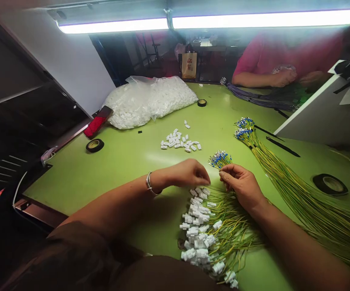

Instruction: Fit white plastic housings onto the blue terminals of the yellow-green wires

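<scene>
My right hand (242, 184) pinches a bundle of thin yellow-green wires just below its blue-sleeved metal tips (220, 159). Close by on the left, my left hand (189, 173) has its fingers curled and drawn together; whatever they hold, if anything, is hidden. A silver bracelet (149, 182) circles that wrist. Right under the left hand, many white plastic connectors (200, 218) lie in a heap, with yellow-green wires (235, 218) running from them to the right. Loose white connectors (177, 140) are scattered on the green table (132, 157) beyond my hands.
Large clear bags of white connectors (153, 101) stand at the back. Black tape rolls (95, 145) lie around, one at right (330, 184). Long wire bundles (284, 178) stretch along the right. A red phone-like object (97, 122) sits at the left edge. Across the table, a person in pink (262, 60) sits.
</scene>
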Tool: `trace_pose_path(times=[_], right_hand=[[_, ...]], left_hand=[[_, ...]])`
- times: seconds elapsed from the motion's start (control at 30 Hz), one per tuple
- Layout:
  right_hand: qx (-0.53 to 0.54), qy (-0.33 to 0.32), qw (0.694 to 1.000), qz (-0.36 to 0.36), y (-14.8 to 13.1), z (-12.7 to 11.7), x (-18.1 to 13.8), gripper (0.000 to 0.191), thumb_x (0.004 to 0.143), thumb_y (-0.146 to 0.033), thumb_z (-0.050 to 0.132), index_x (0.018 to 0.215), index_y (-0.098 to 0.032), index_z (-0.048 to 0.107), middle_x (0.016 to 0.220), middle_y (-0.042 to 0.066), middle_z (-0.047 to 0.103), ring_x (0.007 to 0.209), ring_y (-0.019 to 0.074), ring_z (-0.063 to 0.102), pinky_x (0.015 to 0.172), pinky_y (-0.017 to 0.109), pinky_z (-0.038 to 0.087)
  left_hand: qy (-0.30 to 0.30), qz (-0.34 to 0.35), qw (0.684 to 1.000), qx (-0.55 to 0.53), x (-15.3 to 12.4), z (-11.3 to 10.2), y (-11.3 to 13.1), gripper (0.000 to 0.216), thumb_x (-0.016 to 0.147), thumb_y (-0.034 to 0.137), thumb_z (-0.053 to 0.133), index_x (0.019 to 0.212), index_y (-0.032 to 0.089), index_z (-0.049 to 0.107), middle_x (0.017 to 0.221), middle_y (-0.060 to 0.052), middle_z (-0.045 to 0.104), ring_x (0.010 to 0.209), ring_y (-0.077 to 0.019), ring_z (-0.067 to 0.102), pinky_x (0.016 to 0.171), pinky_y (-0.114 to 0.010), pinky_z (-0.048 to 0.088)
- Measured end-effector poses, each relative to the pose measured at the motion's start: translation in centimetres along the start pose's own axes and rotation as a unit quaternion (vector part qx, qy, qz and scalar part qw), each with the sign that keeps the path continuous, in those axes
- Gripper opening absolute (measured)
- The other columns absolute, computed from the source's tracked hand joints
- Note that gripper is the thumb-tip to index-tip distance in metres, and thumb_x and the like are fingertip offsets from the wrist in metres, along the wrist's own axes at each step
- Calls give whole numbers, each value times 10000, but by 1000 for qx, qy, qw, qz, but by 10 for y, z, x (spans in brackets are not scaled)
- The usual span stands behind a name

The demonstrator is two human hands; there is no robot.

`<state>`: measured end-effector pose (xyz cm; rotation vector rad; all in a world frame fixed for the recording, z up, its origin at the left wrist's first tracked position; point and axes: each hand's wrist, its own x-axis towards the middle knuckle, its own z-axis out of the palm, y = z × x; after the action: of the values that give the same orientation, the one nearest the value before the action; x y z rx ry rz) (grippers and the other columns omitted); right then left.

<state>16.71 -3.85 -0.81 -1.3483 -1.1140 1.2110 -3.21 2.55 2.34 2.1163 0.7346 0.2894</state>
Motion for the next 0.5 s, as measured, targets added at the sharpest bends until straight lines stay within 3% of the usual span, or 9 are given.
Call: trace_pose_path(times=[0.07,0.13,0.27,0.5], right_hand=[[7,1,1000,-4,1,0,0,292,643,-402,720,766,-157,620,580,-14,578,432,76,443,404,215,358],[12,1,1000,-4,0,0,0,282,648,-400,713,759,-155,629,582,-8,581,440,79,446,408,217,359],[3,-4,1000,2,-1,2,-1,283,668,-412,686,761,-147,651,591,8,594,455,87,449,408,220,344],[-114,41,990,-66,-1,7,0,223,698,-363,623,671,-142,634,621,12,581,588,121,485,572,252,401]], left_hand=[[193,-24,975,106,6,-13,-16,176,758,151,576,854,170,723,843,-62,686,788,-163,596,757,-277,455],[279,-26,939,202,13,-22,-35,226,758,116,563,922,168,710,919,-86,653,889,-193,567,845,-333,432],[254,-18,925,282,21,-24,-55,191,803,133,517,815,156,706,866,-90,580,847,-188,531,800,-322,431],[210,-5,895,394,16,-13,-47,240,835,97,426,815,145,661,814,-85,536,734,-163,487,677,-283,401]])
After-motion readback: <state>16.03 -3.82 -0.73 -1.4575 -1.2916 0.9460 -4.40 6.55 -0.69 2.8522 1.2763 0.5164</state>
